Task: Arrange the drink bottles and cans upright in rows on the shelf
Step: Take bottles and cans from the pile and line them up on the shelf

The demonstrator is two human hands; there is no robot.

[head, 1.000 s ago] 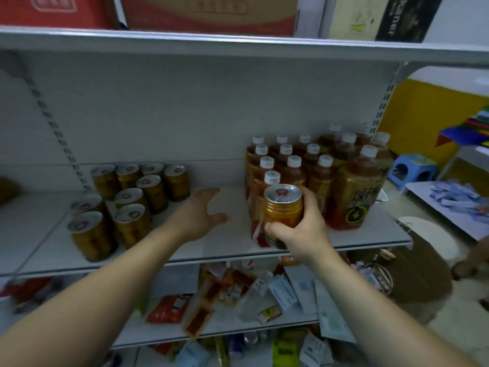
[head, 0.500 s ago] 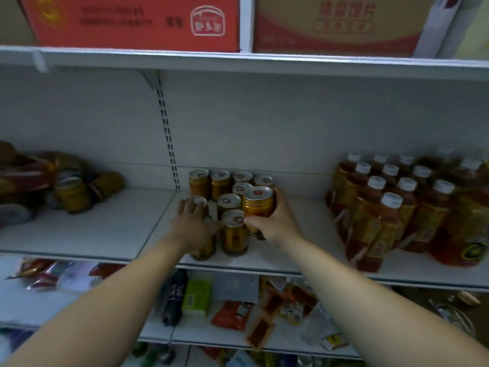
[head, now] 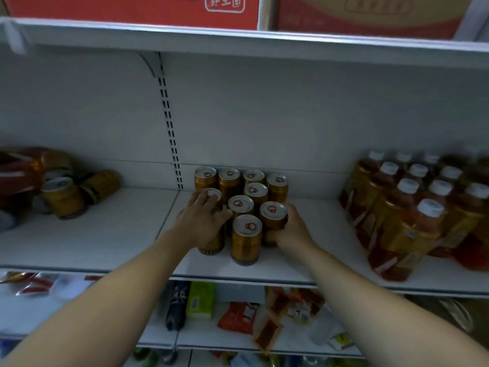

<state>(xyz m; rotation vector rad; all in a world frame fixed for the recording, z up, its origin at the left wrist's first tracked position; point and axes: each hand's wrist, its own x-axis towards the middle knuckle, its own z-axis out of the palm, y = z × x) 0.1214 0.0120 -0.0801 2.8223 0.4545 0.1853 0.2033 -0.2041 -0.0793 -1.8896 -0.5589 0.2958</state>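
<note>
Several gold cans (head: pixel 246 238) stand upright in rows at the middle of the white shelf (head: pixel 105 234). My right hand (head: pixel 291 231) grips one gold can (head: pixel 273 215) at the right front of the group, standing on the shelf. My left hand (head: pixel 203 221) lies over the front-left can (head: pixel 211 247), fingers curved round its top. Brown tea bottles (head: pixel 402 223) with white caps stand in rows at the right.
At the far left a loose pile of gold cans (head: pixel 63 197) lies partly tipped, with red packaging. Bare shelf lies between the pile and the rows. Red cartons (head: pixel 132 6) sit on the shelf above. Snack packets (head: pixel 235 316) litter the lower shelf.
My right hand carried the gold can from the bottles at the right to the can group and set it down at the right front. My left hand moved onto the front-left can.
</note>
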